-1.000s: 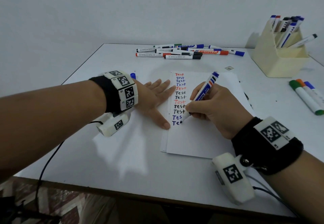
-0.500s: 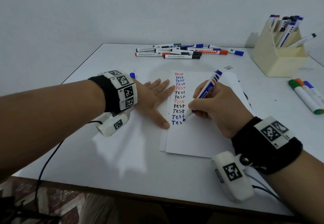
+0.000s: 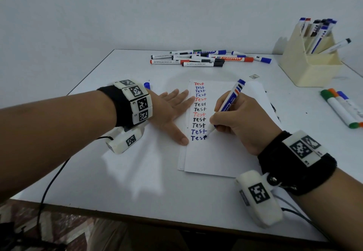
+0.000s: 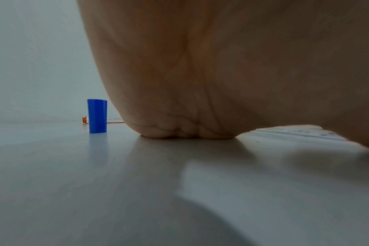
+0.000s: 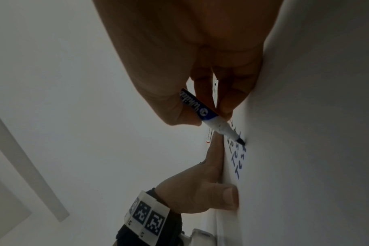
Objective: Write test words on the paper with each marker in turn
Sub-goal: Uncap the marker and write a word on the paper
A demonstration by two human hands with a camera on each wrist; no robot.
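A white paper [image 3: 225, 152] lies in the middle of the table with a column of "Test" words in red, blue and black. My right hand [image 3: 235, 121] grips a blue marker [image 3: 229, 101] like a pen, its tip touching the end of the lowest blue "Test" [image 3: 198, 138]. The right wrist view shows the blue marker [image 5: 202, 113] with its tip on the paper [image 5: 305, 149]. My left hand [image 3: 172, 111] lies flat with fingers spread, pressing the paper's left edge. A blue cap [image 4: 97, 116] stands upright behind the left hand [image 4: 221, 66].
Several capped markers [image 3: 206, 59] lie in a heap at the table's far edge. A cream holder [image 3: 310, 62] with more markers stands at the far right. Green, orange and blue markers [image 3: 341, 109] lie at the right edge. Cables trail off the near edge.
The marker tip has travelled rightward along the lowest line, and the blue word grew from "Te" to "Test". The left hand has stayed put.
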